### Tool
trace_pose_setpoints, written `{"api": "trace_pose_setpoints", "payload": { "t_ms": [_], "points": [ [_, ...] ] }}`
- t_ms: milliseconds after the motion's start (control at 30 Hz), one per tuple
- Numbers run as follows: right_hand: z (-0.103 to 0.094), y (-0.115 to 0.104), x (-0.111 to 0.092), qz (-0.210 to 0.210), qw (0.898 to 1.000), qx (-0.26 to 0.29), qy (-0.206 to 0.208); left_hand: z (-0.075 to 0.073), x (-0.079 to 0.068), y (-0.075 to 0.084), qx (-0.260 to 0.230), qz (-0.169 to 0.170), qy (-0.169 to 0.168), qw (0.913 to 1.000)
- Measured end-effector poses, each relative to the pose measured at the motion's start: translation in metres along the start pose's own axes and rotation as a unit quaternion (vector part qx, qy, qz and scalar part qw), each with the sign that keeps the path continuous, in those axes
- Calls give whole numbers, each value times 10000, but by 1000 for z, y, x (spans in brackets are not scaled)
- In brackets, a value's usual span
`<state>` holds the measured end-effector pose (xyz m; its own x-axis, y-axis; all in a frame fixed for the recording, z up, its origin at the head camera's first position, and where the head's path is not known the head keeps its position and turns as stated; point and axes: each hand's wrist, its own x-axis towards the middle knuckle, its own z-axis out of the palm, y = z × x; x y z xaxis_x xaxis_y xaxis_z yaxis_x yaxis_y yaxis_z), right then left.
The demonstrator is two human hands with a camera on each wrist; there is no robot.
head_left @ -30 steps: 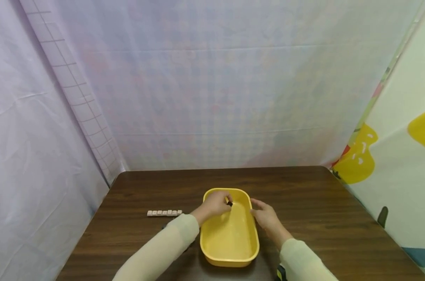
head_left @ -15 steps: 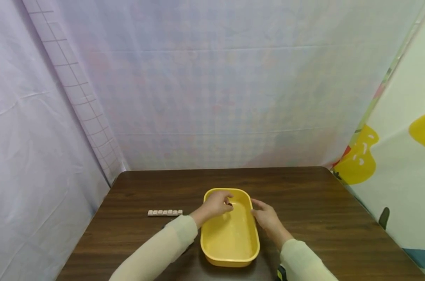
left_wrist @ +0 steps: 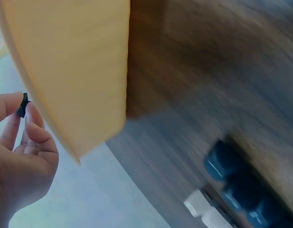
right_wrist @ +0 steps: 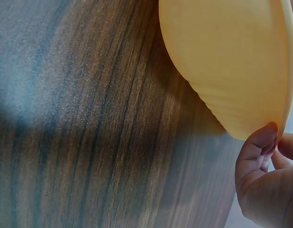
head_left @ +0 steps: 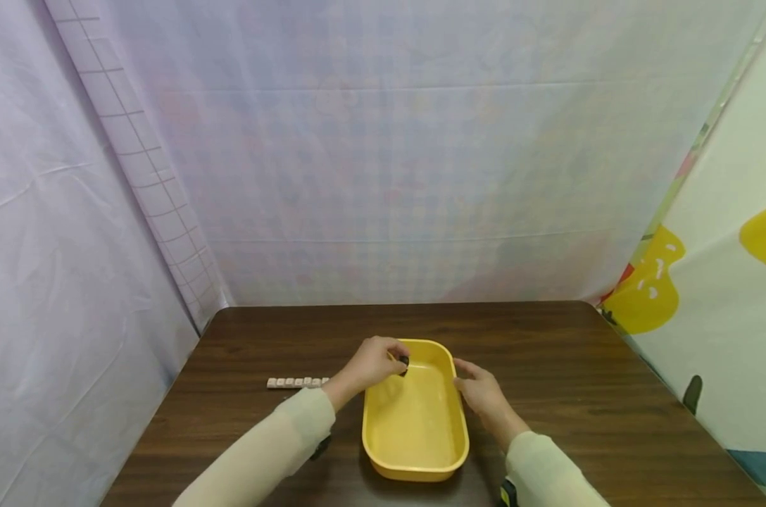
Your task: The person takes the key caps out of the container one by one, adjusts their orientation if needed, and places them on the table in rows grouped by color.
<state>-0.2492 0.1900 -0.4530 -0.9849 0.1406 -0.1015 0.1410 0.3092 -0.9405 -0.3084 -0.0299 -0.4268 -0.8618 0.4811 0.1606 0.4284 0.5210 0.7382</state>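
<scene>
A yellow plastic basin (head_left: 417, 426) stands lengthwise on the table. Over its far left rim, my left hand (head_left: 372, 362) pinches a small black keycap (head_left: 405, 365) between thumb and fingers. The left wrist view shows that keycap (left_wrist: 23, 105) at the fingertips, just beyond the basin's rim. On the opposite side, my right hand (head_left: 482, 394) holds the basin's right rim. In the right wrist view, this hand (right_wrist: 267, 185) pinches the rim near the basin's far end.
A row of white keycaps (head_left: 294, 383) lies left of the basin on the dark wooden table (head_left: 535, 352). Dark keycaps (left_wrist: 243, 190) sit beside the white ones in the left wrist view. A pale curtain (head_left: 383, 176) hangs behind the table.
My left hand has come up from inside the basin and moved left toward its rim, carrying the black keycap. The right hand has stayed on the right rim.
</scene>
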Motion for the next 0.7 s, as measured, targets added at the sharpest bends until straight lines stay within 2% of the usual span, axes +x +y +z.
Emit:
{"api": "trace_pose_setpoints", "payload": {
  "t_ms": [200,367,500,700],
  "points": [
    [0,1,1,60,9999,73,43,-19,-11,-12,10,-34,209,9998],
    [2,2,2,83,9998,171,40,-38,-29,-27,-110,-114,463,9988],
    [1,1,1,20,9999,97,44,-55,-46,-41,-259,-381,698,9965],
    [0,-1,0,16,10000,60,48,-74,-73,-63,-168,-805,993,9917]
  ]
}}
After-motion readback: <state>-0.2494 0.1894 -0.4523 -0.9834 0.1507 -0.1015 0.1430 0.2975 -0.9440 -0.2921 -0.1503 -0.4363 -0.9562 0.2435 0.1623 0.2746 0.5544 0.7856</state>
